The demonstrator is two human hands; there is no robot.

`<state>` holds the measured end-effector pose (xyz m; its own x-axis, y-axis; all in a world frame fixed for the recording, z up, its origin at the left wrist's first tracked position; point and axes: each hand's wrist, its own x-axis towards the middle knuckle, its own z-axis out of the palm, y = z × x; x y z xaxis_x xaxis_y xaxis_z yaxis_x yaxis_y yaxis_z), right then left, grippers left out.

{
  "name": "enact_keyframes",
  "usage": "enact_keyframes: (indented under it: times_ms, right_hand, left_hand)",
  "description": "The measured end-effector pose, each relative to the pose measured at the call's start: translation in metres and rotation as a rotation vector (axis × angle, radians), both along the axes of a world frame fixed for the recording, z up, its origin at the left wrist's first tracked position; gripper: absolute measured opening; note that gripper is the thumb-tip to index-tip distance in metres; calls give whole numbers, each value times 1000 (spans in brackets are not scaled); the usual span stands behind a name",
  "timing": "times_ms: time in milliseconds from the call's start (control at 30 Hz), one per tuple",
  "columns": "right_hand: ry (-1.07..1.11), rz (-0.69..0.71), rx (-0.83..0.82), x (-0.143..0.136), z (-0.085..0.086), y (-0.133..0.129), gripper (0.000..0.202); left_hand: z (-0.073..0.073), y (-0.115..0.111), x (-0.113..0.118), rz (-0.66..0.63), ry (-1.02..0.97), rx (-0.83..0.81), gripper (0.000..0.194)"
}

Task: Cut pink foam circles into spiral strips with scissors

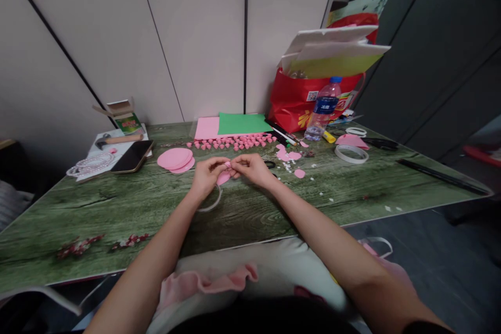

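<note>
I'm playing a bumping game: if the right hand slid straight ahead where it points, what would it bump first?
First, the small rounded pink piece, seemingly paper, at the right hand, then probably the left hand; depth is unclear.

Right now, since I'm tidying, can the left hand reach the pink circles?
Probably yes: the pink circles lie close beside the left hand with nothing between, though that hand pinches a pink piece.

Left hand (205, 176) and right hand (252, 168) pinch pink paper (224, 177) (partly hidden).
</note>
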<state>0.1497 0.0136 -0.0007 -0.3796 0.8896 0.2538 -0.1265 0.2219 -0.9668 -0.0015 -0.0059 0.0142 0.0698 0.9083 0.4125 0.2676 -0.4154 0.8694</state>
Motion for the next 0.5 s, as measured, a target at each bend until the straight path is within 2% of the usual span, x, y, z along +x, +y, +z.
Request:
enact_keyframes:
  times_ms: [500]
  right_hand:
    - [-19,15,27,2,-1,1,28]
  left_hand:
    - [0,-1,0,-5,21,-6,17]
